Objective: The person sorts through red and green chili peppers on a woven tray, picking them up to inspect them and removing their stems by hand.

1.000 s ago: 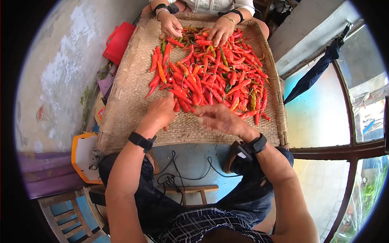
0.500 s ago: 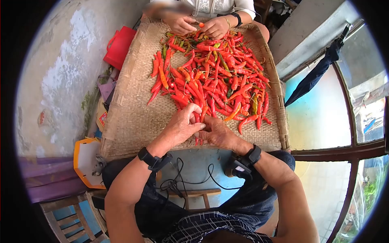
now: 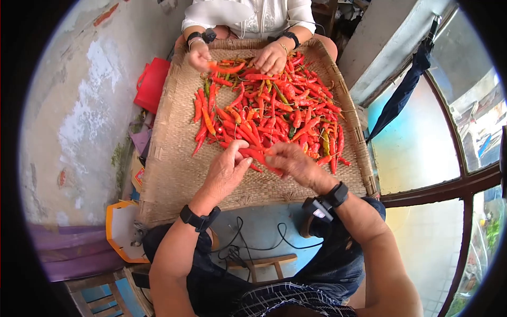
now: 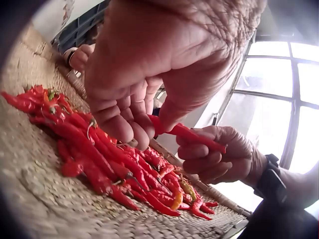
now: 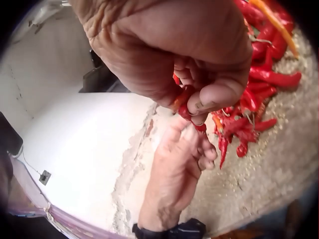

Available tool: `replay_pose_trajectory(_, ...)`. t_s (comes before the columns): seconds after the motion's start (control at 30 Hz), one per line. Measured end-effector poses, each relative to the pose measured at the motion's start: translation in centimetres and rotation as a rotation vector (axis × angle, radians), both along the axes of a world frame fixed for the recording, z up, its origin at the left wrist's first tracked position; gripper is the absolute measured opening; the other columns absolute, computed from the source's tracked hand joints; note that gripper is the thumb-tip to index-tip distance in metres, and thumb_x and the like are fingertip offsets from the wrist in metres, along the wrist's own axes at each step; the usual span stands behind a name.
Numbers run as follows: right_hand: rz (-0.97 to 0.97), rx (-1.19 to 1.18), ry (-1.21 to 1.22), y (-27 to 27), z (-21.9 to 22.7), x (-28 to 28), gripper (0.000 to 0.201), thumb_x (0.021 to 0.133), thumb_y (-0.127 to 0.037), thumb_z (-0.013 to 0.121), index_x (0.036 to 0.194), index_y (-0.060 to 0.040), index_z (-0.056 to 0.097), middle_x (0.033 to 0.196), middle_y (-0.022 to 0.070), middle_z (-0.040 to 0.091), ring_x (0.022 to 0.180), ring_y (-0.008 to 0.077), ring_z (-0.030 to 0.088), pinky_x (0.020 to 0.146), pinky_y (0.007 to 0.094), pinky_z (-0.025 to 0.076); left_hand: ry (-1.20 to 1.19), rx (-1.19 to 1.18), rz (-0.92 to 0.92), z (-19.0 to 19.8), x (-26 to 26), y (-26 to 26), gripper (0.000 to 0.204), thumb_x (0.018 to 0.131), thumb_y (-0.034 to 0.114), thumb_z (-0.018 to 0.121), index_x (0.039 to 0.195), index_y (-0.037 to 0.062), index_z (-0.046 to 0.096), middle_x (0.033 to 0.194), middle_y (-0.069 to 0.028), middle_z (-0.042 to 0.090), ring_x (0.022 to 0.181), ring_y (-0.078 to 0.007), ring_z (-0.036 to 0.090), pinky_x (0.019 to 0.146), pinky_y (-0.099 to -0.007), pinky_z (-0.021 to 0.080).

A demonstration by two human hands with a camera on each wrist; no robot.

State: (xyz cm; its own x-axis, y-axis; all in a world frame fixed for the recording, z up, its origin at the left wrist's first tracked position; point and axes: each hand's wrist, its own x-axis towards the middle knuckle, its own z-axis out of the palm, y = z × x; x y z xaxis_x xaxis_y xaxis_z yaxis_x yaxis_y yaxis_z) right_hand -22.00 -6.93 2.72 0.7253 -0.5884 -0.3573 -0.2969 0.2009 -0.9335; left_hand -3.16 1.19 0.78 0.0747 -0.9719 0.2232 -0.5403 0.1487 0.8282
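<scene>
Close over the near side of a woven tray (image 3: 174, 153), both hands meet at a red chili pepper (image 3: 260, 157). My left hand (image 3: 222, 177) pinches one part of it between thumb and fingers. The other end is in the curled fingers of my right hand (image 3: 296, 162). Seen from the left wrist, the chili (image 4: 192, 134) runs straight from one hand to the other. In the right wrist view my thumb and fingers cover much of the chili (image 5: 184, 110). Just beyond both hands lies a heap of red chilies (image 3: 280, 113), a few orange or green.
Across the tray another person's hand (image 3: 199, 57) holds an orange-red chili (image 3: 227, 68), and their other hand (image 3: 271, 58) rests at the heap. A red bag (image 3: 152, 84) stands left of the tray. To the right hangs a dark folded umbrella (image 3: 404, 84). Cables (image 3: 245, 245) lie below.
My hands came together at the tray's near side, and the chili between them has turned from upright to slanting. The other person's hands have moved apart, one lifting a chili.
</scene>
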Motion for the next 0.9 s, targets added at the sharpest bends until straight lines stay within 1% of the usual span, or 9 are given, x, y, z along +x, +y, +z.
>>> replay_pose_trajectory(0.13, -0.221, 0.027, -0.212, -2.7, 1.2, -1.3, 0.01, 0.089, -0.016, 0.06, 0.089, -0.0058, 0.059, 0.068, -0.0015, 0.058, 0.055, 0.0039, 0.051, 0.046, 0.0185, 0.04, -0.078, -0.012, 0.104, 0.6, 1.6, -0.5, 0.035, 0.079, 0.01, 0.066, 0.109, 0.0038, 0.049, 0.07, -0.0118, 0.06, 0.061, -0.0272, 0.06, 0.058, -0.0353, 0.048)
replay_pose_trajectory(0.23, -0.315, -0.123, -0.28, -4.6, 1.3, -2.2, 0.013, 0.089, -0.017, 0.06, 0.091, -0.0047, 0.059, 0.066, -0.0024, 0.055, 0.051, 0.0039, 0.048, 0.044, 0.0186, 0.039, -0.442, -0.019, 0.079, 0.2, 2.5, -0.7, 0.055, 0.07, 0.008, 0.071, 0.12, 0.0078, 0.048, 0.107, -0.0149, 0.057, 0.096, -0.0289, 0.057, 0.081, -0.0401, 0.047)
replay_pose_trajectory(0.27, -0.325, -0.131, -0.314, -5.1, 1.5, -2.4, 0.013, 0.089, -0.017, 0.06, 0.091, -0.0047, 0.059, 0.066, -0.0024, 0.055, 0.051, 0.0039, 0.048, 0.044, 0.0186, 0.039, -0.474, -0.034, 0.073, 0.3, 2.6, -0.8, 0.055, 0.07, 0.008, 0.071, 0.12, 0.0078, 0.048, 0.107, -0.0149, 0.057, 0.096, -0.0289, 0.057, 0.081, -0.0401, 0.047)
replay_pose_trajectory(0.37, -0.56, 0.042, -0.496, -5.3, 1.3, -2.6, 0.013, 0.09, -0.018, 0.058, 0.089, -0.005, 0.057, 0.065, -0.0018, 0.053, 0.048, 0.0051, 0.045, 0.041, 0.0194, 0.036, -0.845, 0.107, 0.023, 0.6, 0.8, -1.4, 0.062, 0.068, 0.005, 0.071, 0.125, 0.0106, 0.047, 0.133, -0.015, 0.04, 0.125, -0.0351, 0.035, 0.101, -0.0418, 0.035)
replay_pose_trajectory(0.47, -0.557, 0.058, -0.426, -4.0, 0.4, -1.8, 0.013, 0.091, -0.018, 0.057, 0.088, -0.005, 0.057, 0.064, -0.0015, 0.053, 0.047, 0.0055, 0.045, 0.039, 0.0199, 0.034, -1.093, -0.01, -0.043, -0.1, 0.2, -3.6, 0.06, 0.07, -0.002, 0.062, 0.126, 0.0108, 0.047, 0.135, -0.0157, 0.039, 0.124, -0.035, 0.037, 0.101, -0.0422, 0.035)
replay_pose_trajectory(0.6, -0.459, 0.085, -0.457, -2.6, -0.1, -0.7, 0.014, 0.092, -0.019, 0.056, 0.089, -0.0048, 0.057, 0.061, -0.0036, 0.05, 0.045, 0.0043, 0.04, 0.038, 0.02, 0.031, -0.785, 0.049, -0.128, -2.0, 1.3, -8.9, 0.051, 0.073, -0.003, 0.053, 0.123, 0.0088, 0.051, 0.137, -0.0169, 0.039, 0.127, -0.0369, 0.033, 0.102, -0.0524, 0.031)
replay_pose_trajectory(0.63, -0.411, 0.067, -0.473, -2.7, -0.2, -0.6, 0.014, 0.093, -0.018, 0.056, 0.09, -0.0044, 0.057, 0.061, -0.0042, 0.05, 0.044, 0.0037, 0.038, 0.037, 0.0203, 0.03, -0.84, 0.136, -0.095, -2.2, 1.7, -10.5, 0.039, 0.085, 0.02, 0.052, 0.123, 0.0109, 0.051, 0.136, -0.0111, 0.04, 0.129, -0.0362, 0.03, 0.1, -0.0602, 0.028)
replay_pose_trajectory(0.77, -0.409, 0.011, -0.45, -2.4, 0.5, -0.5, 0.014, 0.093, -0.017, 0.055, 0.093, -0.003, 0.058, 0.062, -0.0052, 0.049, 0.045, 0.0029, 0.037, 0.038, 0.0199, 0.03, -0.789, 0.392, 0.113, -1.0, -0.2, -10.6, 0.057, 0.078, 0.047, 0.059, 0.125, 0.0143, 0.051, 0.134, -0.0116, 0.041, 0.127, -0.0366, 0.031, 0.1, -0.0607, 0.028)
replay_pose_trajectory(0.9, -0.449, 0.008, -0.43, -2.4, 0.5, -0.4, 0.012, 0.094, -0.018, 0.055, 0.093, -0.0067, 0.057, 0.065, -0.0056, 0.051, 0.049, 0.0016, 0.04, 0.04, 0.0184, 0.032, -0.832, 0.461, 0.138, -1.4, -0.3, -9.8, 0.052, 0.079, 0.042, 0.059, 0.122, 0.0135, 0.053, 0.123, -0.0154, 0.046, 0.123, -0.0372, 0.034, 0.097, -0.0594, 0.031)
